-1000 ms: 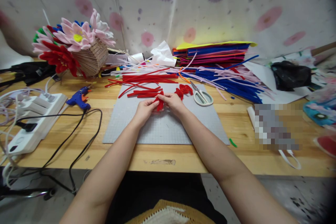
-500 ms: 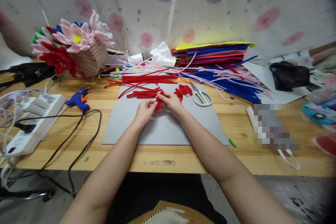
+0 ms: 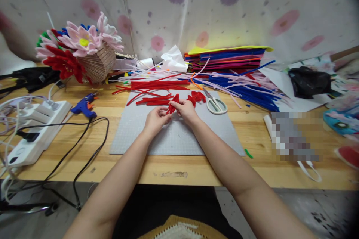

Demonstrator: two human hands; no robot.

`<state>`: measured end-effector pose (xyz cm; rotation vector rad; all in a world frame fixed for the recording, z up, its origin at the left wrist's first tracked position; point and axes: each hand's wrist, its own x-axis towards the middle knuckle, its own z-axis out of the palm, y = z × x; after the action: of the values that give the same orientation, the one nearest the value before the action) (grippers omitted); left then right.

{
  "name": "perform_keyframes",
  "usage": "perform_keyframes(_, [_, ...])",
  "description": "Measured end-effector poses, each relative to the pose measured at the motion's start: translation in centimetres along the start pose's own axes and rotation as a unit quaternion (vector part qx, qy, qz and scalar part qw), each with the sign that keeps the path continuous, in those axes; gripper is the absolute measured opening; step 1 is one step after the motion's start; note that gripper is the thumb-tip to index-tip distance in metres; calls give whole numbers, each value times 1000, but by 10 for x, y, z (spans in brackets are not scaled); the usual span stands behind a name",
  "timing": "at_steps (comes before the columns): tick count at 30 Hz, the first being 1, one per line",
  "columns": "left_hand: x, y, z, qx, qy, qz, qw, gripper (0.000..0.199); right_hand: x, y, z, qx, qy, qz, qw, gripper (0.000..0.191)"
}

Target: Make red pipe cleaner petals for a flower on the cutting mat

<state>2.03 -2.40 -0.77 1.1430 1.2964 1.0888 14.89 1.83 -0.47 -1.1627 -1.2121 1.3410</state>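
Observation:
My right hand [image 3: 187, 112] pinches a folded red pipe cleaner piece [image 3: 173, 104] above the grey cutting mat [image 3: 179, 143]. Close to its lower left side, my left hand [image 3: 157, 119] has its fingers curled near the red piece; whether they grip it is hard to make out. Straight red pipe cleaners [image 3: 154, 100] lie on the mat behind the hands. To the right of them rest bent red pieces [image 3: 196, 98], beside the scissors [image 3: 215, 104] with pale handles.
A blue glue gun [image 3: 85, 106] and a white power strip [image 3: 36, 134] with black cables lie at left. Fuzzy flowers [image 3: 81, 41] stand at back left. Blue pipe cleaners [image 3: 252, 91] and a black bag [image 3: 310, 81] are at back right.
The red piece has turned and tilted in my right hand. My left fingers have shifted slightly down and opened a little beside it.

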Motion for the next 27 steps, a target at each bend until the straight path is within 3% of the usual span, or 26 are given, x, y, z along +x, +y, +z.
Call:
perform_keyframes(2, [1, -4, -3, 89, 12, 55, 994, 23, 2, 1, -3, -23, 8, -3, 1000, 31])
perform_keyframes(6, [-1, -1, -7, 234, 38, 177, 955, 10, 1, -2, -6, -48, 4, 2, 999, 29])
perform_keyframes(10, [-3, 6, -7, 203, 45, 243, 947, 11, -3, -7, -9, -55, -41, 17, 997, 29])
perform_keyframes(13, [1, 3, -4, 120, 60, 228, 964, 13, -4, -7, -9, -17, -93, 32, 995, 30])
perform_keyframes(17, [7, -4, 0, -8, 58, 107, 993, 23, -4, -5, -5, 60, -106, 43, 992, 30])
perform_keyframes(19, [6, -6, 3, -9, 35, 64, 997, 29, -5, -4, -1, 82, -106, 48, 990, 30])
perform_keyframes(22, [2, -6, 7, 28, 30, 76, 996, 35, -6, -1, 5, 102, -103, 52, 988, 31])
perform_keyframes(27, [-2, -3, 12, -16, -13, 37, 999, 28, -7, 3, 6, 95, -85, 46, 991, 31])
